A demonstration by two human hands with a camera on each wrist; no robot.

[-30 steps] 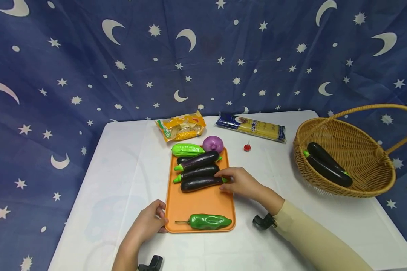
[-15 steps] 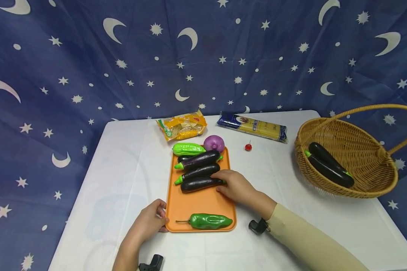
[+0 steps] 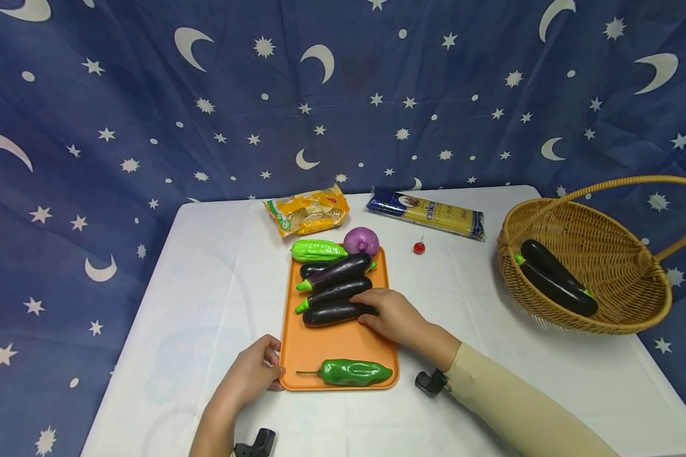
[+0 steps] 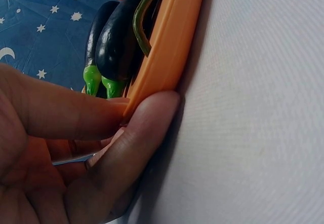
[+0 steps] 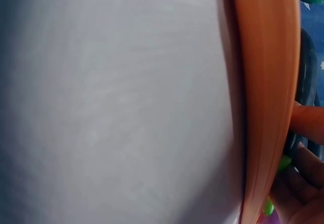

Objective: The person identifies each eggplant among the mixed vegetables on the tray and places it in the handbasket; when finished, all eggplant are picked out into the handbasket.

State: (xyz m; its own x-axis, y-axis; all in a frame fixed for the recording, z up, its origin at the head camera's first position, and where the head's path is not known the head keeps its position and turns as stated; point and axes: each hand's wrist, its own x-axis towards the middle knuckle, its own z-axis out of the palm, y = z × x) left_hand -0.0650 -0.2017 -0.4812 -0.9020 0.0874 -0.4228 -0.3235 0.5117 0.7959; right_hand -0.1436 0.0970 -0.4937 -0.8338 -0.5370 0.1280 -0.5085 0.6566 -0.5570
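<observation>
As the person works at a white-covered tabletop, both hands are busy at an orange tray that lies lengthwise before them. The left hand pinches the tray's near-left corner, thumb on the rim and a finger against the outside. The right hand has its grip around the right end of the nearest eggplant, thumb on one side and fingers on the other; that eggplant lies across the middle of the tray, and I cannot tell whether it is raised at all.

Beyond it on the tray are a second eggplant, a third eggplant and a partly hidden eggplant. A light-green bitter melon sits at the far end, with a purple onion at the far-right corner. A long green pepper lies along the near edge.

Off to the right stands a wicker basket with a tall handle, holding a pair of eggplants side by side. Behind the tray are a bag of noodles, a spaghetti packet and a small red item.

By my reading, the work with the eggplants is partway along: two sit in the basket, while four are on the tray, only one of them in hand and not yet clear of the group
</observation>
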